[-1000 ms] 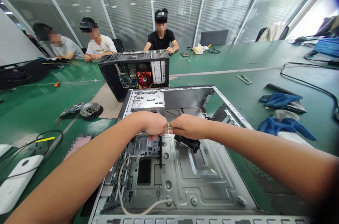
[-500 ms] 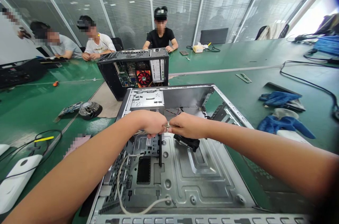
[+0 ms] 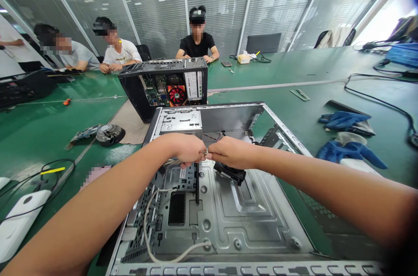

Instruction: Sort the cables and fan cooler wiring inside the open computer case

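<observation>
An open, stripped metal computer case (image 3: 261,219) lies on its side in front of me. Over its middle, my left hand (image 3: 190,149) and my right hand (image 3: 227,152) meet almost fingertip to fingertip, both closed on a bundle of thin, pale cables (image 3: 205,152). Most of the bundle is hidden by the fingers. Below my right hand, a black plastic part (image 3: 230,173) rests in the case. A thick, light grey cable (image 3: 146,223) curves along the case's left side. Behind my left hand is the silver drive cage (image 3: 181,120).
Behind stands a second computer case (image 3: 133,93) with a red fan (image 3: 176,95). Blue gloves (image 3: 351,154) lie at the right, a round metal part (image 3: 110,135) and a white device (image 3: 24,219) at the left. Several people sit across the green table (image 3: 277,78).
The two hands have drawn slightly closer, and less of the cables shows between them. The view has shifted a little. Another person's arm now shows at the far left.
</observation>
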The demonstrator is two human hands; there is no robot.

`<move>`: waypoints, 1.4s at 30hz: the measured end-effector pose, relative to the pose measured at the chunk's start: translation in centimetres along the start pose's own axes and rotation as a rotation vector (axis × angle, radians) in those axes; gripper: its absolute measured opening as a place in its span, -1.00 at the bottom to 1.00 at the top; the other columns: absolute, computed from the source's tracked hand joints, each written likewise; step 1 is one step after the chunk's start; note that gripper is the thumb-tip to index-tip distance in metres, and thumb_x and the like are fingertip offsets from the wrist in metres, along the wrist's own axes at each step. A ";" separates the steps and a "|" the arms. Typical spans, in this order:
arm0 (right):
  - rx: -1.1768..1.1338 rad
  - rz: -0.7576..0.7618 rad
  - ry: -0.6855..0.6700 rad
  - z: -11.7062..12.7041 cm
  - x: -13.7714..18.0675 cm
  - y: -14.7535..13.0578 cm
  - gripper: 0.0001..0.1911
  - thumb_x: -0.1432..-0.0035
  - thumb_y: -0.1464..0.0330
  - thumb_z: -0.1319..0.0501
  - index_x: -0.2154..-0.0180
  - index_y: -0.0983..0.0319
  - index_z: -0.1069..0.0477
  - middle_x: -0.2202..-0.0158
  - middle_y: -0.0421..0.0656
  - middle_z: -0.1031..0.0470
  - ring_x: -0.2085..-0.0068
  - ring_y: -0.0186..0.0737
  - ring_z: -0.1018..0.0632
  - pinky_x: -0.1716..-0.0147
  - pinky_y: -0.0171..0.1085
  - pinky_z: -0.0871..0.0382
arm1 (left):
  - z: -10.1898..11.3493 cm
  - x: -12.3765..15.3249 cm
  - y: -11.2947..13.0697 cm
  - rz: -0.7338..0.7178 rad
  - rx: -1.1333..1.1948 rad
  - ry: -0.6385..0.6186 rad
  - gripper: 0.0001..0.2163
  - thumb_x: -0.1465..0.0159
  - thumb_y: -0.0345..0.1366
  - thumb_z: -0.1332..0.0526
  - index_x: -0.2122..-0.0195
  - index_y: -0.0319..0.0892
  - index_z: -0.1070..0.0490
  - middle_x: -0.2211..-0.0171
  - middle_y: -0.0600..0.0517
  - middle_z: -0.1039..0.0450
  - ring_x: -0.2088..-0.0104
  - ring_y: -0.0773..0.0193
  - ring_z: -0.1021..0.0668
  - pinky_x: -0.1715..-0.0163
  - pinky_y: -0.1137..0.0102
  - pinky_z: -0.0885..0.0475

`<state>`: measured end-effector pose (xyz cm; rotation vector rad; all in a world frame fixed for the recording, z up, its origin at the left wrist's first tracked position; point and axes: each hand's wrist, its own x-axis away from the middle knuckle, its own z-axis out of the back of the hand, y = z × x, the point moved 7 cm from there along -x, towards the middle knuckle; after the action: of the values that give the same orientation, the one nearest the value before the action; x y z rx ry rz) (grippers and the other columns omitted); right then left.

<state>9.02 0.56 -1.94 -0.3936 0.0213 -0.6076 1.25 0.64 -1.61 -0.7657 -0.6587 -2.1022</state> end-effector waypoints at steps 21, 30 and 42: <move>-0.060 0.000 -0.067 -0.3 -0.1 -0.1 -0.64 -0.31 0.27 0.06 0.37 0.26 -0.42 0.48 -0.15 -0.42 0.48 -0.31 -0.32 0.44 -0.29 -0.08 | 0.0 -0.1 0.4 -0.022 -0.074 -0.004 -0.72 -0.22 -0.34 -0.01 0.23 -0.27 -0.50 0.58 -0.02 -0.52 0.51 0.22 -0.48 0.43 0.38 -0.29; -0.177 -0.033 -0.076 -0.5 -0.3 0.5 -0.65 -0.27 0.26 0.03 0.45 0.26 -0.38 0.53 -0.20 -0.34 0.48 -0.34 -0.28 0.43 -0.31 -0.10 | -0.1 -0.2 0.5 -0.046 -0.106 -0.016 -0.74 -0.24 -0.33 -0.02 0.40 -0.25 -0.51 0.60 -0.03 -0.50 0.55 0.28 -0.46 0.46 0.41 -0.27; -0.160 -0.023 -0.103 -0.6 -0.4 0.2 -0.66 -0.27 0.26 0.04 0.44 0.26 -0.37 0.51 -0.18 -0.36 0.47 -0.33 -0.29 0.43 -0.31 -0.11 | -0.4 -0.5 -0.1 -0.017 -0.046 -0.022 -0.72 -0.22 -0.30 -0.05 0.42 -0.26 -0.53 0.59 -0.06 -0.50 0.56 0.20 -0.46 0.34 0.29 -0.32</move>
<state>8.72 0.77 -2.59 -0.5807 -0.0331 -0.6098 1.25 0.65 -2.26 -0.8128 -0.6322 -2.1337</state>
